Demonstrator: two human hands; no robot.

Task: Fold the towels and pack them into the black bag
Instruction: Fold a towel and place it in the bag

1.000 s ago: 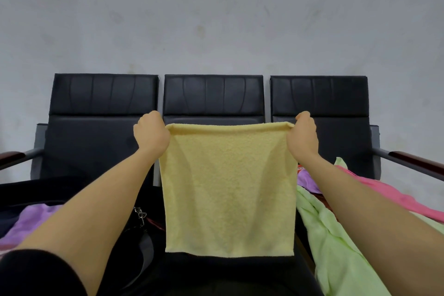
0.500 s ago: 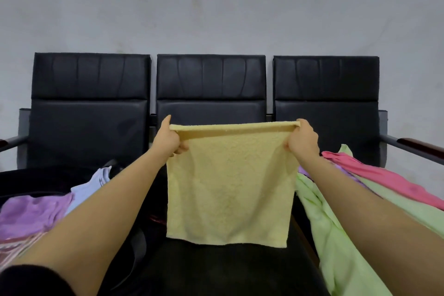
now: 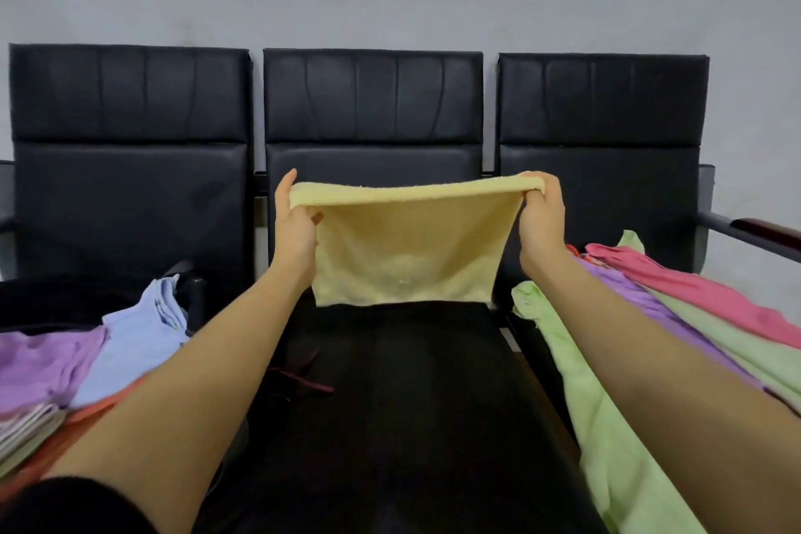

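A yellow towel (image 3: 407, 247) hangs stretched between my two hands above the middle seat (image 3: 390, 382) of a black bench. My left hand (image 3: 294, 225) pinches its top left corner with the thumb up. My right hand (image 3: 542, 217) grips the top right corner, fingers curled over the edge. The towel's lower edge reaches about the back of the seat cushion. A black bag (image 3: 65, 303) lies on the left seat, partly hidden by folded towels.
Folded towels, blue (image 3: 143, 334), purple (image 3: 39, 364) and orange, are stacked on the left seat. Loose green (image 3: 607, 425), purple and pink (image 3: 693, 290) towels are heaped on the right seat. A wooden armrest (image 3: 767, 230) juts at the right. A grey wall stands behind.
The view has tilted down and the towel has come lower and further forward over the seat. My left thumb has lifted up beside the corner. Both hands still hold the top corners.
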